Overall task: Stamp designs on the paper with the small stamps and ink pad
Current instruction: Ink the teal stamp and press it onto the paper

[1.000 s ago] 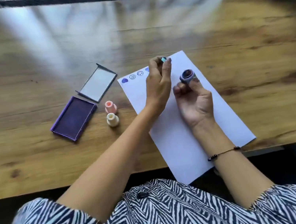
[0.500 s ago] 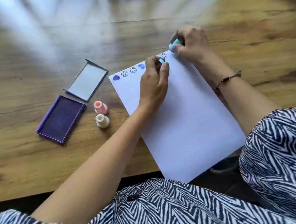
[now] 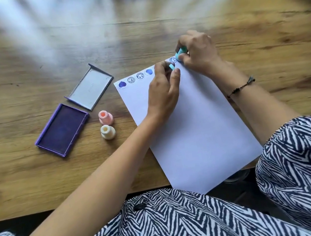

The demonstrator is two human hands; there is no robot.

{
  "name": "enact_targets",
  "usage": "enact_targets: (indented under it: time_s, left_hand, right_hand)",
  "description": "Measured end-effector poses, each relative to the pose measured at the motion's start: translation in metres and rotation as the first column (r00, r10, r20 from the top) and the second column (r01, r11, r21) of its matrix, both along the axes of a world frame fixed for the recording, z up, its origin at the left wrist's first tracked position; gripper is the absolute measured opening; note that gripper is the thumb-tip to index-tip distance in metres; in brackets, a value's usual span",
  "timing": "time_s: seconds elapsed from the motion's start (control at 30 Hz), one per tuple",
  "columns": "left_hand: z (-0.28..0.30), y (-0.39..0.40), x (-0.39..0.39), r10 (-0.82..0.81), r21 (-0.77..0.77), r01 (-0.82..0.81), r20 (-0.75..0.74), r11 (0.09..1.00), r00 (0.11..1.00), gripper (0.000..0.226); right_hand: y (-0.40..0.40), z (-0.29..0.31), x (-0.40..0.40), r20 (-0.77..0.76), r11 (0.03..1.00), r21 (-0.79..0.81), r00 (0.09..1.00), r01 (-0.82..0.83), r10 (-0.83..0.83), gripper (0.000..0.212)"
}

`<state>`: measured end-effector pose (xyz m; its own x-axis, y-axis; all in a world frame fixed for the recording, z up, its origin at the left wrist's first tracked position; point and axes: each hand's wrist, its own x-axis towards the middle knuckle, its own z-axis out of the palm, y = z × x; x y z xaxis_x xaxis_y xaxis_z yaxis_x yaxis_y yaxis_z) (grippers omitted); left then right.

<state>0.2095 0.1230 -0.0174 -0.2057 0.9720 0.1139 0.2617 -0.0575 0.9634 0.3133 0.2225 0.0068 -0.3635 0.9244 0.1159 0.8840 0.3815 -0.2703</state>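
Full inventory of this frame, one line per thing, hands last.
table: 1, brown wood, under everything
paper: 1, white, right of centre, near end overhanging the table edge
stamped prints: at least 5 visible, blue-purple, in a row along the paper's far edge
ink pad: 1, purple, open, left of the paper
ink pad lid: 1, grey, just beyond the ink pad
pink stamp: 1, upright, between ink pad and paper
cream stamp: 1, upright, just nearer than the pink one
blue stamp: 1, light blue, in the right hand at the paper's far corner
blue piece: 1, light blue, in the left fingertips
bracelet: 1, dark, right wrist
left hand: over the paper
right hand: at the far corner
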Motion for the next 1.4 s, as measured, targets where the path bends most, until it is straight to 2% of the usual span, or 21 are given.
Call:
enact_targets:
  time_s: [0.63, 0.7, 0.73, 0.77, 0.83, 0.9, 1.03, 1.13, 1.23, 1.3, 1.4]
  left_hand:
    - [0.003, -0.004, 0.001, -0.016, -0.007, 0.016, -0.004, 1.000, 1.000, 0.024]
    - [0.003, -0.004, 0.001, -0.016, -0.006, 0.016, -0.009, 1.000, 1.000, 0.024]
    - [0.003, -0.004, 0.001, -0.013, -0.007, 0.012, -0.007, 1.000, 1.000, 0.024]
    - [0.002, -0.003, 0.001, -0.009, -0.010, 0.009, -0.002, 1.000, 1.000, 0.024]
    - [0.003, -0.003, 0.001, -0.004, -0.025, 0.004, 0.000, 1.000, 1.000, 0.024]
    - [0.003, -0.003, 0.000, 0.005, -0.037, -0.005, -0.005, 0.999, 1.000, 0.024]
    - [0.004, -0.003, -0.003, 0.017, -0.047, -0.016, 0.022, 0.999, 1.000, 0.025]
    - [0.006, -0.004, -0.007, -0.038, -0.068, 0.043, 0.080, 0.997, 0.996, 0.020]
    - [0.011, -0.008, -0.012, -0.118, -0.063, 0.138, 0.256, 0.988, 0.959, 0.013]
    - [0.014, -0.011, -0.018, -0.134, -0.048, 0.159, 0.339, 0.986, 0.931, 0.012]
    - [0.021, -0.017, -0.024, -0.141, -0.040, 0.168, 0.373, 0.985, 0.917, 0.016]
  right_hand:
    - [0.002, 0.005, -0.006, 0.032, 0.999, -0.051, 0.999, -0.014, 0.015, 0.018]
    - [0.002, 0.007, -0.001, -0.034, 0.996, -0.087, 0.999, 0.031, -0.034, 0.019]
    - [0.001, 0.008, 0.004, -0.149, 0.989, -0.113, 0.983, 0.095, -0.112, 0.018]
    - [-0.002, 0.010, 0.009, -0.317, 0.971, -0.167, 0.923, 0.172, -0.218, 0.016]
    - [-0.011, 0.011, 0.021, -0.620, 0.920, -0.296, 0.680, 0.258, -0.391, 0.011]
    - [-0.021, 0.007, 0.030, -0.719, 0.879, -0.408, 0.507, 0.247, -0.476, 0.019]
    - [-0.041, 0.002, 0.030, -0.768, 0.834, -0.536, 0.335, 0.129, -0.545, 0.019]
    - [-0.055, 0.005, 0.023, -0.799, 0.831, -0.556, 0.283, -0.011, -0.530, 0.016]
    - [-0.067, 0.013, 0.015, -0.831, 0.840, -0.528, 0.280, -0.128, -0.480, 0.014]
    - [-0.072, 0.019, 0.012, -0.840, 0.848, -0.508, 0.307, -0.150, -0.449, 0.014]
    - [-0.078, 0.027, 0.008, -0.835, 0.867, -0.474, 0.390, -0.152, -0.388, 0.012]
